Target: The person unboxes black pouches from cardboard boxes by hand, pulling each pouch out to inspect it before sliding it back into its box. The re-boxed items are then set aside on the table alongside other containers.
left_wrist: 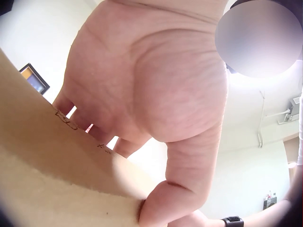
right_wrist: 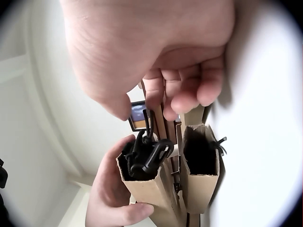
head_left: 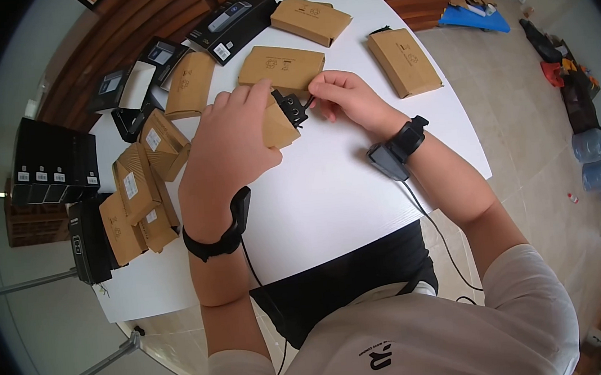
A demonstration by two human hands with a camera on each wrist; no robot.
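Observation:
My left hand grips a narrow brown cardboard box above the white table, its thumb along one side and its fingers along the other. The box's open end faces right. From this end stick out black plastic clips and a folded black strap, seen close up in the right wrist view. My right hand pinches a thin black cord loop at the opening between thumb and index finger, its other fingers loosely curled. In the left wrist view the cardboard box lies across the left palm.
On the white table lie several more brown boxes, one at the right edge and one just behind my hands. Black printed boxes stand at the back, with more at left. Opened brown cartons are piled left.

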